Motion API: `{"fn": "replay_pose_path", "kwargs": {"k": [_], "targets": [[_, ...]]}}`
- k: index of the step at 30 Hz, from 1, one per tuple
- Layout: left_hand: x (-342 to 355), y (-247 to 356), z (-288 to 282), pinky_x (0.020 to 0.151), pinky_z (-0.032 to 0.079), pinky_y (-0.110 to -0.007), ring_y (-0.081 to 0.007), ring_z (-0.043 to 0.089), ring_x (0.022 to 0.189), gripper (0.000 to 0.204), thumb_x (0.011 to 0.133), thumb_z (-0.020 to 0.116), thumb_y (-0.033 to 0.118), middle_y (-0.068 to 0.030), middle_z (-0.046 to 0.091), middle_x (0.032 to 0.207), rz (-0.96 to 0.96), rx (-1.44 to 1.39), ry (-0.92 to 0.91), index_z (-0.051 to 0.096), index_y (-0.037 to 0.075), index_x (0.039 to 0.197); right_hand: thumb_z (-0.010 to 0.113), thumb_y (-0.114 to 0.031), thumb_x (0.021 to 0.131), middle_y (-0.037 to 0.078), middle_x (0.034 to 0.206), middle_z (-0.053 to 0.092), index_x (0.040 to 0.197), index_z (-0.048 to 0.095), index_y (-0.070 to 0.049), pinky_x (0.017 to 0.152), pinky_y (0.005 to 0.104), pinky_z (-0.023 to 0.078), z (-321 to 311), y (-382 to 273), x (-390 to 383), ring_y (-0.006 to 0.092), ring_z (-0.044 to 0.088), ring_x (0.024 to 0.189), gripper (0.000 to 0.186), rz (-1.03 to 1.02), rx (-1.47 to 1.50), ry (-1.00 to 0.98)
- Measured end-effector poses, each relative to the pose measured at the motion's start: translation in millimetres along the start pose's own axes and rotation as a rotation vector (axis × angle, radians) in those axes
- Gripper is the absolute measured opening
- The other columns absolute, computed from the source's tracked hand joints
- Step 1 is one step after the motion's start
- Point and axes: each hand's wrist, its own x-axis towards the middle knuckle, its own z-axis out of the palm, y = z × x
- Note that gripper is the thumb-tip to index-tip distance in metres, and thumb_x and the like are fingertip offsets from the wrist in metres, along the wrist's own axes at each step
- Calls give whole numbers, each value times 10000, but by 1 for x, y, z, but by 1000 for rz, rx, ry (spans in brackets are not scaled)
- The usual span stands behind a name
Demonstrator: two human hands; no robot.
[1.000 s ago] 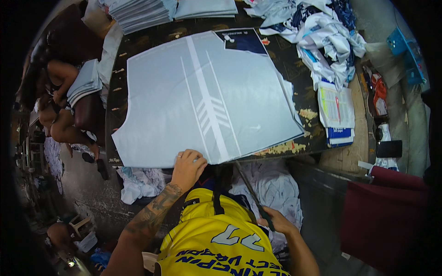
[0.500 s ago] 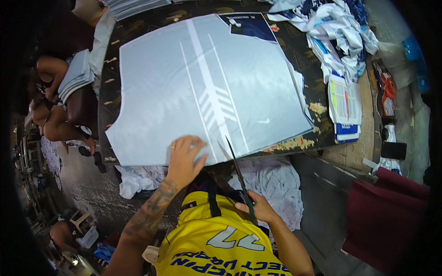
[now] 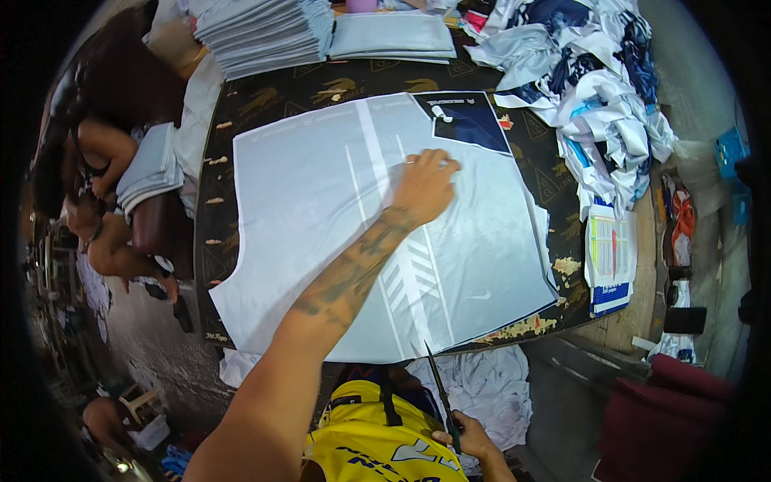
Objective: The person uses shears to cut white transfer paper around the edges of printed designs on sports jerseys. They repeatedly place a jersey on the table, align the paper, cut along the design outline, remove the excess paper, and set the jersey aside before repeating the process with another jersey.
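A large light-grey fabric panel (image 3: pixel 297 201) with white stripes lies flat on the dark table (image 3: pixel 265 100). My left hand (image 3: pixel 428 186) is over its upper middle, knuckles up and fingers bent. Its fingertips are hidden, so I cannot tell whether they grip cloth. Just beyond that hand, a navy fabric piece (image 3: pixel 482 132) with a small white mark shows at the panel's far right corner. My right hand (image 3: pixel 470 438), low by my yellow shirt, is closed round the dark green handles of long scissors (image 3: pixel 440 388). Their tips point up at the panel's near edge.
Stacked grey cloth (image 3: pixel 269 36) and a lower folded pile (image 3: pixel 393 36) stand at the back. Fabric scraps (image 3: pixel 602 112) heap at the back right, above papers (image 3: pixel 610 249). White cloth (image 3: pixel 490 394) lies below the near edge. Another person (image 3: pixel 108 169) sits at left.
My left hand has moved from the panel's near edge up and right to its upper middle. The view has shifted, showing more of the table's back. My right hand still holds the scissors low.
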Motion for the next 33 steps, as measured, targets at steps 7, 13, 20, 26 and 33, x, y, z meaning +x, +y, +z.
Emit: {"fn": "replay_pose_path", "kwargs": {"k": [7,13,20,26,33], "targets": [[-169,34,-101,1014,447,-461,-343,614,1147,254,869,681,18,-127,690,1109,-235,-58,-98,719,61,1117,845,-646,840,118,939,675,1159,673,-38,789,360,500,-5,9,-5,216,626,877,708,-142,69,-79],[-284,112,-99,1070,404,-491,-331,550,1276,261,839,724,80,-94,630,1262,-149,-122,-359,698,90,1098,824,-661,862,74,860,612,1086,626,-35,760,364,468,4,-21,22,210,549,826,694,-270,97,-18],[-286,124,-100,1084,397,-505,-334,539,1338,294,847,736,69,-109,617,1296,-86,-76,-320,686,88,1136,874,-632,818,96,876,715,1075,733,-26,771,340,513,6,-31,26,216,663,824,673,-213,70,37],[-288,119,-91,1082,406,-482,-301,544,1333,303,849,724,91,-83,629,1291,-81,-84,-346,694,88,1150,888,-623,809,77,792,700,971,758,-17,704,334,507,8,-28,27,183,645,742,640,-165,192,-12],[-281,116,-97,1087,398,-480,-295,537,1335,317,850,732,97,-68,620,1302,-97,-97,-402,691,94,1164,893,-526,866,-8,713,634,815,718,-29,625,276,431,-1,-60,26,92,542,668,529,-199,110,48]]}}
